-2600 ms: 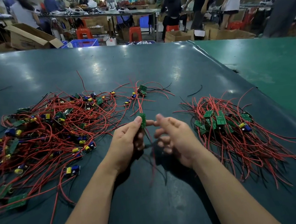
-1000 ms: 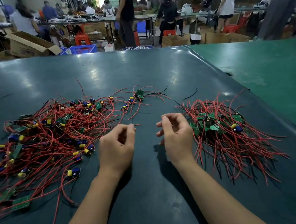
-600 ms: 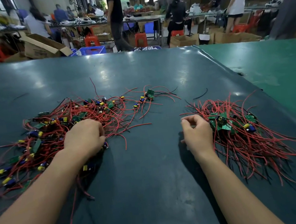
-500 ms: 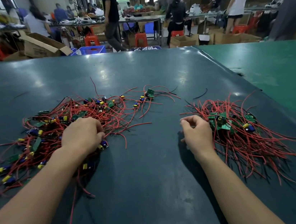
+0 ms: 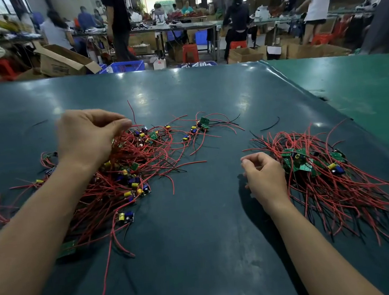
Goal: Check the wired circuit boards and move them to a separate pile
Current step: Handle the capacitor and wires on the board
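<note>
The left hand [image 5: 88,134] curls into the big tangled pile of red-wired green boards [image 5: 122,171], maybe pinching wires; I cannot tell. The right hand [image 5: 264,177] waits, loosely curled and empty, beside the smaller checked pile [image 5: 328,174].

Since half a second ago, the left hand [image 5: 88,134] has risen from the near part of the large tangle of red-wired green circuit boards [image 5: 127,171] to its far edge, fingers now curled around a bunch of red wires. The right hand [image 5: 264,177], which 2.6 seconds ago shared a small green board with the left, is now loosely curled, holding nothing, just beside the smaller sorted pile of red-wired boards [image 5: 328,174].
</note>
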The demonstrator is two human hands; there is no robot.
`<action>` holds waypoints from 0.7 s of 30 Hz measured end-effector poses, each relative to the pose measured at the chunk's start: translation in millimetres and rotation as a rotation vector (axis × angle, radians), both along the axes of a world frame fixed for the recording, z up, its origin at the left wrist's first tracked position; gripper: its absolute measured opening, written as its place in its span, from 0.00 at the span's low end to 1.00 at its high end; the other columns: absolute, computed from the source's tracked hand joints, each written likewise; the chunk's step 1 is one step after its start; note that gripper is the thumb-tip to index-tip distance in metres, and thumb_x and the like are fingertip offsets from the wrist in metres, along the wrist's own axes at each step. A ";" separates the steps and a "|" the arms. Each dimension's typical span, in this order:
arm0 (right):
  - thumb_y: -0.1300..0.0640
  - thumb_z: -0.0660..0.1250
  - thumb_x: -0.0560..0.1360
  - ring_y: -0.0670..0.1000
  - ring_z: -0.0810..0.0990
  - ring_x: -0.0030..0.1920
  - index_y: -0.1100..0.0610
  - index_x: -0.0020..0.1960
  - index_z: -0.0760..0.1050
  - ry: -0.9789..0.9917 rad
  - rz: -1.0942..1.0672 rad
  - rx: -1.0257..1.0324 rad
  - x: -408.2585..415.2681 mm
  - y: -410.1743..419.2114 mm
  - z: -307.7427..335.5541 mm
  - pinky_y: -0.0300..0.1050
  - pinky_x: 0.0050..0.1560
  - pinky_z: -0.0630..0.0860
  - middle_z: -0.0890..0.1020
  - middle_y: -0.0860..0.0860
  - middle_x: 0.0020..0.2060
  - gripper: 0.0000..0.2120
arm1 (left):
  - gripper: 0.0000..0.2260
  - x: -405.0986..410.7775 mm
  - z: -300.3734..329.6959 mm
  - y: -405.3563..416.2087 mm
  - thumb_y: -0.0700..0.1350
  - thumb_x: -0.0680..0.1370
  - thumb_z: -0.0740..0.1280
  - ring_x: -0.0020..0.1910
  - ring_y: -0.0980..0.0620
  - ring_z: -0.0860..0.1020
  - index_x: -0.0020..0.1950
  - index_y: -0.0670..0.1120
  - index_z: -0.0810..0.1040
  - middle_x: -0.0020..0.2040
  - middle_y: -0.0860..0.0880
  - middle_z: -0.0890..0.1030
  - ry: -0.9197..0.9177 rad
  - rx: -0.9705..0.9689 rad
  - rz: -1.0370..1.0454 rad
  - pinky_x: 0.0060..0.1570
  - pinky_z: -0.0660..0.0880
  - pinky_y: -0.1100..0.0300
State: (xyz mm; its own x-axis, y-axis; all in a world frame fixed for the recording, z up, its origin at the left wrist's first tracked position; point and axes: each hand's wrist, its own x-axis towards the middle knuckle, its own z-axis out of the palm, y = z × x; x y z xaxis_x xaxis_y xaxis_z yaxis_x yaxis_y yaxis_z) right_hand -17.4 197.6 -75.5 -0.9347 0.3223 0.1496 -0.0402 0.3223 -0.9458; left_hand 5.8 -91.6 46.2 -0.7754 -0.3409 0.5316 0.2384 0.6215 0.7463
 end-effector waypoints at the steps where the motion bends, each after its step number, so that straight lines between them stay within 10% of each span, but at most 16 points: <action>1: 0.55 0.65 0.78 0.54 0.82 0.44 0.50 0.44 0.78 0.000 0.003 0.003 0.1 0.1 -0.5 0.59 0.47 0.81 0.81 0.49 0.38 0.05 | 0.09 0.8 1.2 2.6 0.47 0.69 0.78 0.31 0.64 0.80 0.47 0.49 0.85 0.35 0.58 0.82 0.035 -0.001 -0.023 0.35 0.77 0.72; 7: 0.56 0.66 0.77 0.54 0.81 0.42 0.51 0.43 0.78 -0.004 0.021 0.022 0.5 -1.1 -2.2 0.58 0.47 0.81 0.82 0.50 0.38 0.05 | 0.14 -11.1 -16.2 14.3 0.56 0.72 0.72 0.36 0.51 0.84 0.42 0.46 0.86 0.36 0.49 0.85 -0.394 -0.069 -0.270 0.40 0.81 0.56; 13: 0.57 0.66 0.77 0.53 0.79 0.38 0.53 0.44 0.79 0.008 0.019 0.020 0.7 -1.7 -1.2 0.57 0.45 0.79 0.82 0.51 0.37 0.05 | 0.07 -29.6 -31.2 -21.7 0.48 0.74 0.73 0.54 0.41 0.80 0.50 0.48 0.85 0.52 0.43 0.84 -0.580 -0.546 0.184 0.56 0.76 0.51; 21: 0.56 0.66 0.77 0.53 0.80 0.39 0.51 0.44 0.78 0.002 0.034 0.041 1.5 -1.1 -0.4 0.55 0.42 0.80 0.82 0.50 0.38 0.05 | 0.28 -30.1 -68.0 -19.8 0.59 0.67 0.78 0.57 0.40 0.78 0.58 0.45 0.76 0.53 0.43 0.83 -0.583 -0.268 0.267 0.57 0.76 0.47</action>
